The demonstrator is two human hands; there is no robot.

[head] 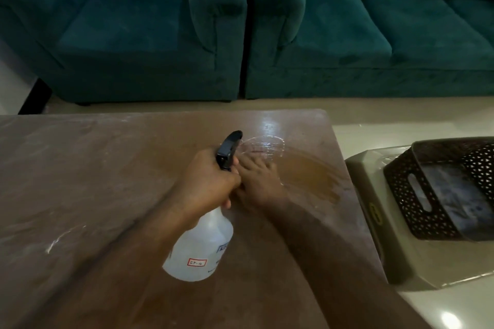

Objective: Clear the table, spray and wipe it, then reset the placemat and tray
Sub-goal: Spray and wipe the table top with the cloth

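Observation:
My left hand (207, 181) grips the neck of a translucent white spray bottle (200, 246) with a black trigger head (230, 147), nozzle pointing away over the brown table (80, 168). The bottle is tilted, its base toward me. Just right of it, my right hand (258, 181) lies flat on the tabletop, fingers spread, with no cloth visible under it. A wet patch (307, 173) darkens the wood beside that hand, and a shiny ring of liquid (263, 145) lies just beyond the fingers.
A dark perforated basket tray (417, 195) with something dark inside sits on a beige stool (374, 235) off the table's right edge. Teal sofas (347, 35) stand beyond the far edge. The table's left part shows pale smears.

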